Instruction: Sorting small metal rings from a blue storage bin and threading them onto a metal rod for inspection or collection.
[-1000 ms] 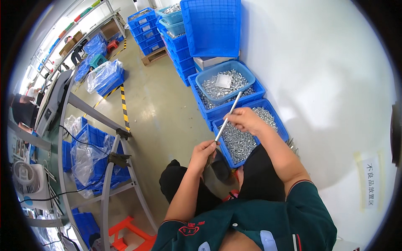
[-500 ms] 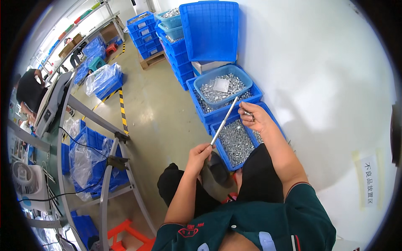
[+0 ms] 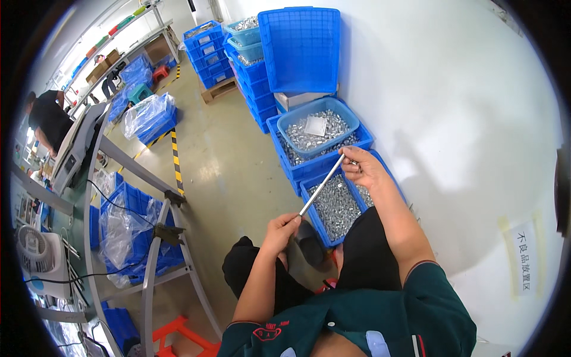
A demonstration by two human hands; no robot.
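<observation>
A thin, straight silver metal rod (image 3: 321, 186) slants up and to the right between my hands. Its lower end is gripped in my left hand (image 3: 281, 232), fingers closed round it. At the upper tip, the thumb and fingertips of my right hand (image 3: 363, 168) meet the rod, while small shiny metal pieces sit in its curled fingers. Whether a piece is on the tip is too small to tell. Beneath the hands is a blue bin (image 3: 314, 221) full of small silver metal parts. Beyond it, a light-blue basin (image 3: 318, 151) of similar parts, with a white card, rests on a blue crate (image 3: 289, 174).
A blue crate (image 3: 300, 50) stands on end against the white wall (image 3: 452, 119). Stacked blue crates (image 3: 208, 56) sit on a wooden pallet (image 3: 219, 89). To the left are a grey metal frame (image 3: 151, 276), a white fan (image 3: 35, 253) and a person (image 3: 50, 119) in black.
My right hand's fingertips have come onto the rod's upper tip, which was apart from them before. The rod and my left hand have shifted slightly downward in view.
</observation>
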